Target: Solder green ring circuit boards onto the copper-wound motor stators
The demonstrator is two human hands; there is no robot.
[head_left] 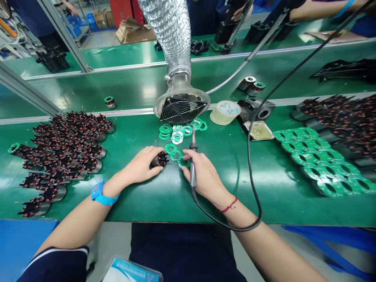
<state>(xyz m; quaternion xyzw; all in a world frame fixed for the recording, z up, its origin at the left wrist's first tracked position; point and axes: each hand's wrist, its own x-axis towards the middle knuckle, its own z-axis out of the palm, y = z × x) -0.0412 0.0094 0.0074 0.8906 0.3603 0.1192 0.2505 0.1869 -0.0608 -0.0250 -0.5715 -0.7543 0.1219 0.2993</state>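
My left hand (146,165) is wrapped round a motor stator (161,159) with copper windings, held on its side on the green mat. In my right hand (202,172) a soldering iron (193,168) lies across the fingers, tip pointing away from me. The thumb and fingertips of that hand are also at a green ring-shaped circuit board (176,155), partly hidden by them; whether they grip it I cannot tell. Beyond the hands, several loose ring boards (177,137) lie in a heap under the fan.
A fume extractor fan (182,109) hangs at the back centre. Many stators (67,145) crowd the left, more (346,121) the right, beside green board panels (320,160). A tape roll (225,112) and soldering-iron stand (258,117) stand behind. The iron's cable (249,156) loops over my right forearm.
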